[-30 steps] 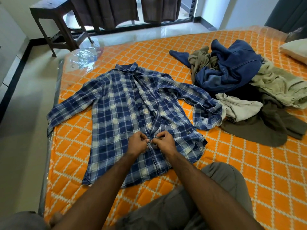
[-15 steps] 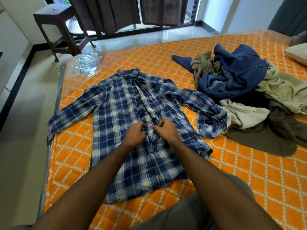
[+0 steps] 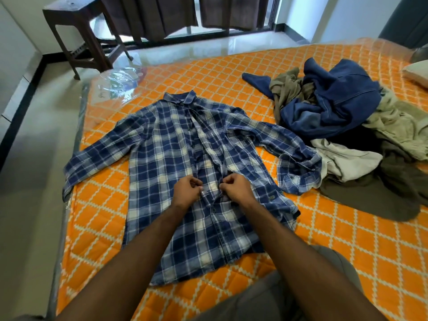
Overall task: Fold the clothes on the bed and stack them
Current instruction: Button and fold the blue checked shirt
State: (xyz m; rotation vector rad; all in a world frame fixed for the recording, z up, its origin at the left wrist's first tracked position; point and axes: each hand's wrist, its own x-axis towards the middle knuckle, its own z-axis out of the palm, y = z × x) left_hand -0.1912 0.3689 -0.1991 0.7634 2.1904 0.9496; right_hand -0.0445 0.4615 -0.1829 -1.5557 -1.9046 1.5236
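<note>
**Inspector:** Both grips are pinching cloth. The left hand (image 3: 186, 190) and right hand (image 3: 236, 188) are each nipping one edge of the front placket of the plaid shirt (image 3: 166, 154), the two edges lying just apart.

**Clerk:** What is differing from a second ago?

**Inspector:** The hands are working higher up the placket, toward the collar. I am judging that buttoning is proceeding upward, the lower front appearing closed.

**Clerk:** And the shirt's position?

**Inspector:** It is lying face up on the bed (image 3: 347, 239), sleeves spread. The unfolded pile (image 3: 347, 126) is sitting to its right, touching the right cuff.

**Clerk:** Task standing?

**Inspector:** Early. No folding is showing, and no stack.
</note>
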